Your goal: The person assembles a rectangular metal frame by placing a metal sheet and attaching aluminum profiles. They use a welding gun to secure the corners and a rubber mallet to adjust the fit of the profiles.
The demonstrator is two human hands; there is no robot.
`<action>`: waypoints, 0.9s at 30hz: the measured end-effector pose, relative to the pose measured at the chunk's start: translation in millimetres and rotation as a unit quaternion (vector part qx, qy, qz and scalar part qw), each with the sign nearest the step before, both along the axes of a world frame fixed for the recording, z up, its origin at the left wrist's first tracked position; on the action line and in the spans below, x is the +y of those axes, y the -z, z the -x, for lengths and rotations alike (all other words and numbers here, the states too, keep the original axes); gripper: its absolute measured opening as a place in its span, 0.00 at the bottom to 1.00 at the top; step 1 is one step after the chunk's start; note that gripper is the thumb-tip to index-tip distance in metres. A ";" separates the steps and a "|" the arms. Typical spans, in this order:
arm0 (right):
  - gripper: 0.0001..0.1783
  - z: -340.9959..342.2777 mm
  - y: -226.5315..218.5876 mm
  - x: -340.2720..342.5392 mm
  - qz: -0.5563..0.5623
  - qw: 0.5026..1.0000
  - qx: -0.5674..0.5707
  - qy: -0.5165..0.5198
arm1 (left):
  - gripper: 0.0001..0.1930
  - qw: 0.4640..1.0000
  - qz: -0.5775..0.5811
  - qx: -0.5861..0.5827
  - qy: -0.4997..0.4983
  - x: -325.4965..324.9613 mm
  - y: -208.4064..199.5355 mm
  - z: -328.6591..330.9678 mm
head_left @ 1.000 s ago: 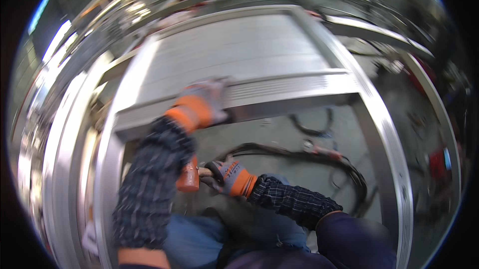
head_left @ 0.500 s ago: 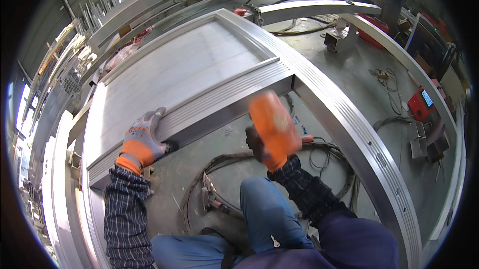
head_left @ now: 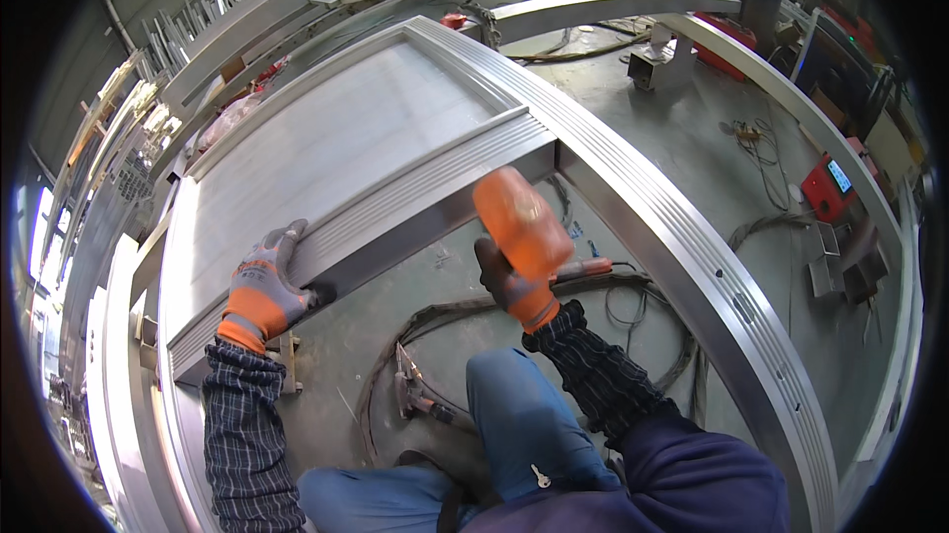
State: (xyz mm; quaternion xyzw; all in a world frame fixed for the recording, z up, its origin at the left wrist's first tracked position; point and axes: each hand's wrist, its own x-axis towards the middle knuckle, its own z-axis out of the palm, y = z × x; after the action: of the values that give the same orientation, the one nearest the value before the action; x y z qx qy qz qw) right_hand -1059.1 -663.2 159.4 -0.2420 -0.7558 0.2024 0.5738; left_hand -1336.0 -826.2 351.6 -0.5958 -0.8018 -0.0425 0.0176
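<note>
My left hand, in a grey and orange glove, grips the grooved metal crossbar near its left end, fingers over the top and thumb at the near side. The crossbar is part of a large silvery metal frame with a flat panel set into its far part. Closed around an orange mallet, my right hand is above the frame's opening, close to the crossbar's right half. The mallet's head is blurred and hides its handle; it appears apart from the metal.
Inside the frame's opening, a dark cable loops across the floor, with a torch-like tool beside it. A red device with a lit screen stands at the right, near short metal tube pieces. Long metal profiles are stacked at the left.
The orange mallet and my right hand have shifted slightly left in view. The whole scene has also slid a little left as the view moved. My left hand keeps its place on the crossbar.
</note>
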 end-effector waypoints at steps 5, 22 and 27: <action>0.08 -23.7 24.0 -23.5 0.083 0.993 -0.031 -0.083 | 0.52 1.000 0.000 0.003 -0.005 -13.3 -8.6 8.1; 0.10 15.4 19.8 39.7 0.072 0.997 0.031 -0.023 | 0.46 0.984 -0.084 0.151 0.039 -15.8 12.8 -4.9; 0.08 15.9 17.2 39.5 -0.046 0.997 -0.013 0.064 | 0.33 0.869 -0.459 0.137 0.126 -58.6 76.2 -46.5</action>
State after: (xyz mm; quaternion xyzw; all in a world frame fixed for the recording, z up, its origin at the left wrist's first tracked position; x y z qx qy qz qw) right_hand -1075.1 -623.7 142.2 -0.2661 -0.7548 0.1267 0.5861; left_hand -1289.5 -884.7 275.4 -0.6166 -0.5993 -0.3257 0.3932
